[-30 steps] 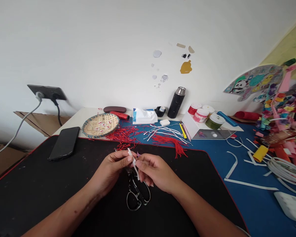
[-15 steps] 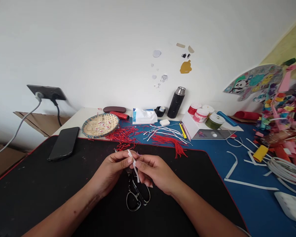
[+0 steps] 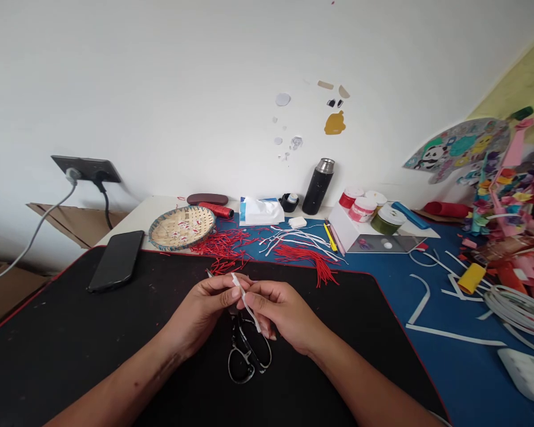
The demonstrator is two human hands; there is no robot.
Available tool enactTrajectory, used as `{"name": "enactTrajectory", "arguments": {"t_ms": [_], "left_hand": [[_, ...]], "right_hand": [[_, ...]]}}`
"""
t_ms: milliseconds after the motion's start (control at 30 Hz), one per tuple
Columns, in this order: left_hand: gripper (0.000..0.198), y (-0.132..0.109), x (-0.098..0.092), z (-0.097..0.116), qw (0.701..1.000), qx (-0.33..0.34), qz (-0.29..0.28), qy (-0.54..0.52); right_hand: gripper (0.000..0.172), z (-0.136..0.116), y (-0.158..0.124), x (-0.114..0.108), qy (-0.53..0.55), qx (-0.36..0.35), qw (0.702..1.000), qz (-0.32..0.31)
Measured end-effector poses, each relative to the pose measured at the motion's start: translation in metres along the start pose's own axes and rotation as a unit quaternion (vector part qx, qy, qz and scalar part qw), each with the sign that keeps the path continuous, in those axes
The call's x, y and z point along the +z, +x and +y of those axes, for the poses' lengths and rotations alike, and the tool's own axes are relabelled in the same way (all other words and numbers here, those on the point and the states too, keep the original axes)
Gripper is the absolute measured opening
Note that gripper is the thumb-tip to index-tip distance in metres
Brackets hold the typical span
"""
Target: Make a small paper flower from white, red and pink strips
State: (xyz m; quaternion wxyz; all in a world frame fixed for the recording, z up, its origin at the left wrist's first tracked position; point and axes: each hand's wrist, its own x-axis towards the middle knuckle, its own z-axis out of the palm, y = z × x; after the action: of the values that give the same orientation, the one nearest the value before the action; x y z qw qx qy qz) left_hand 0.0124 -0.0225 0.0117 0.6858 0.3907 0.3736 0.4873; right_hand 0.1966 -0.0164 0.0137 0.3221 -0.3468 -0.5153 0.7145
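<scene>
My left hand (image 3: 204, 311) and my right hand (image 3: 282, 311) meet over the black mat (image 3: 71, 344), fingers pinched together on a narrow white paper strip (image 3: 245, 301). The strip runs slantwise between the fingertips, its lower end hanging toward my right palm. Directly beneath the hands lie black scissors (image 3: 248, 354), handles toward me, touched by neither hand.
A black phone (image 3: 116, 268) lies at the mat's left. Behind the mat are a woven basket (image 3: 182, 226), red paper strips (image 3: 307, 258), white strips (image 3: 293, 236), a tissue pack (image 3: 261, 210), a black flask (image 3: 318, 185), jars (image 3: 362, 207), and colourful paper craft (image 3: 511, 201) on the right.
The white strip has slid a little lower and tilted more toward my right hand. Both hands stay pinched on it in nearly the same spot.
</scene>
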Motion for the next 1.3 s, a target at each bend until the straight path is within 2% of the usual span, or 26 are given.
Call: {"name": "enactTrajectory", "arguments": {"t_ms": [1100, 1300], "left_hand": [[0.024, -0.0015, 0.0001, -0.0015, 1.000, 0.001, -0.007, -0.009], [0.022, 0.0009, 0.0011, -0.0017, 1.000, 0.007, -0.021, -0.022]], "right_hand": [[0.049, -0.0028, 0.0000, 0.0023, 0.035, 0.020, 0.999, -0.010], [0.045, -0.0025, -0.0004, 0.0032, 0.048, 0.006, 0.999, -0.014]]}}
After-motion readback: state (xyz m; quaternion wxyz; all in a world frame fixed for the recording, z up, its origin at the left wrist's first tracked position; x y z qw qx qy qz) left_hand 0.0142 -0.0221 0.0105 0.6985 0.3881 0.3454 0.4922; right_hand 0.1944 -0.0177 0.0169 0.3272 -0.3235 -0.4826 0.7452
